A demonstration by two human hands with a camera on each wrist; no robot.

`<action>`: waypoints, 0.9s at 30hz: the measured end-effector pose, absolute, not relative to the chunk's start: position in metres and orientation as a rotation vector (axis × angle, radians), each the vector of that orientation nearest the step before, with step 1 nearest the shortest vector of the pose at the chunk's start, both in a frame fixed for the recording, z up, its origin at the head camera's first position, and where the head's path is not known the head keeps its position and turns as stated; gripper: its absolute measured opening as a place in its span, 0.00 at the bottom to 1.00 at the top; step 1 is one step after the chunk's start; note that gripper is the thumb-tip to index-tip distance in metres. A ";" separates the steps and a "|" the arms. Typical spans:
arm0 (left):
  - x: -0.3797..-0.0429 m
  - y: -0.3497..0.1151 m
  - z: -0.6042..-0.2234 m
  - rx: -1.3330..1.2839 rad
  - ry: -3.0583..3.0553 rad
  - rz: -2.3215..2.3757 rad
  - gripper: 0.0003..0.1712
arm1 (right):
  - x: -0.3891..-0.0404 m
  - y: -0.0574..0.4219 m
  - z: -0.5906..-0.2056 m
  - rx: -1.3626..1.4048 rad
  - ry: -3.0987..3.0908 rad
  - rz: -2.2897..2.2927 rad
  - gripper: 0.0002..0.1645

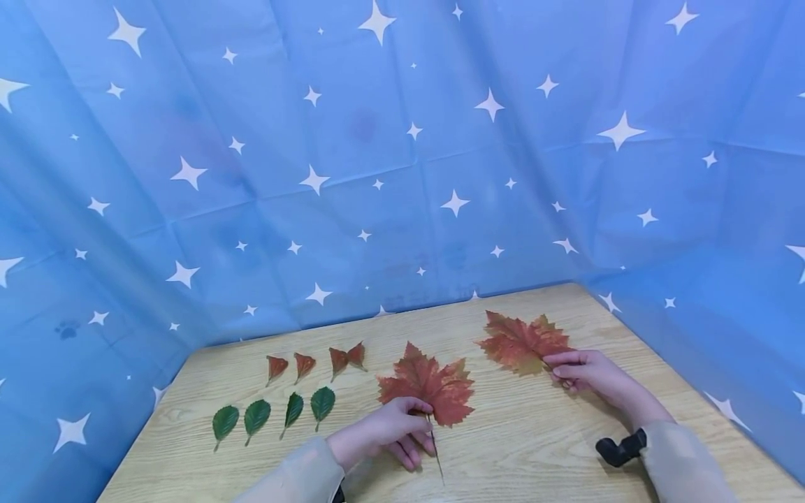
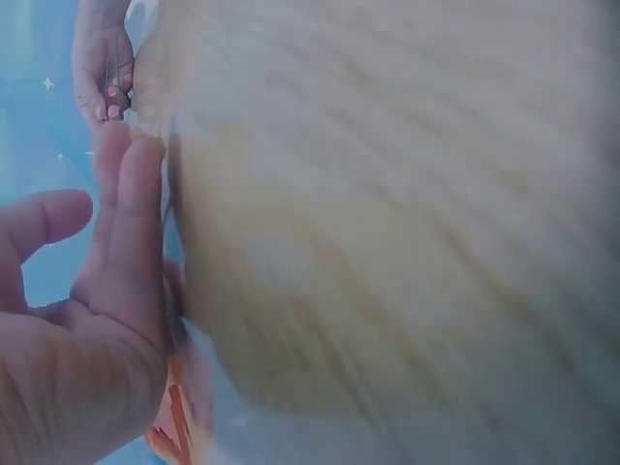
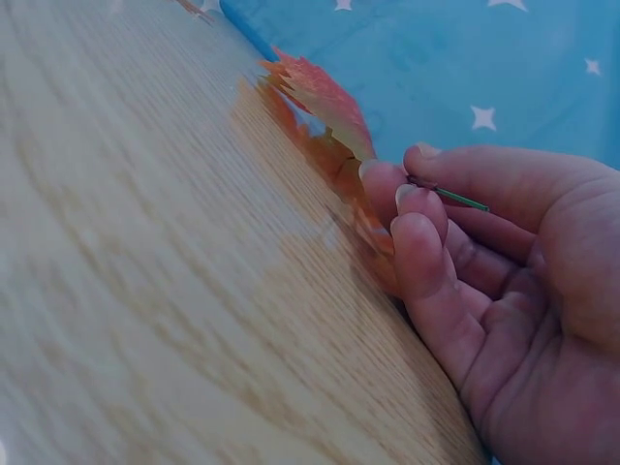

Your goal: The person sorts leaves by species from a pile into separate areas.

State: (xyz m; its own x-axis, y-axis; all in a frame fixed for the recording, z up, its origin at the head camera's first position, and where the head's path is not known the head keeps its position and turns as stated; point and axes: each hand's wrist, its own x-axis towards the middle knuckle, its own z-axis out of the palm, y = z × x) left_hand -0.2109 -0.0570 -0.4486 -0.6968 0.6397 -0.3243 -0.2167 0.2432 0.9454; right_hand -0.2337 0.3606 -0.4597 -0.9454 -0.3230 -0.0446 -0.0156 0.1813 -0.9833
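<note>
My right hand point(image 1: 585, 374) pinches the stem of a red-orange maple leaf point(image 1: 518, 339) at the table's right side. Its green stem end point(image 3: 465, 201) sticks out between thumb and forefinger in the right wrist view. Another red maple leaf point(image 1: 428, 384) lies flat near the middle, its thin dark stem pointing toward the front edge. Over that stem rests my left hand point(image 1: 399, 429), palm side down. In the left wrist view the left thumb point(image 2: 58, 215) stands apart from the straight fingers point(image 2: 136, 228), with nothing gripped between them.
Several small red-brown leaves point(image 1: 303, 365) form a row at the table's back left. In front of them runs a row of several green leaves point(image 1: 256, 417). The wooden table point(image 1: 522, 447) is bordered by a blue star-patterned curtain point(image 1: 352, 209) at the back and sides.
</note>
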 end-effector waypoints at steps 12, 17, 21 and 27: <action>-0.215 -0.055 -0.442 0.412 1.873 1.619 0.20 | -0.233 0.361 -0.459 -0.341 2.220 -1.837 0.33; -0.220 -0.051 -0.429 0.548 2.164 1.777 0.15 | -0.233 0.361 -0.459 -0.345 2.221 -1.835 0.33; -0.221 -0.051 -0.428 0.726 2.510 1.542 0.24 | -0.233 0.361 -0.459 -0.336 2.225 -1.832 0.33; -0.220 -0.046 -0.432 0.819 2.711 0.863 0.52 | -0.233 0.359 -0.459 -0.326 2.249 -1.812 0.33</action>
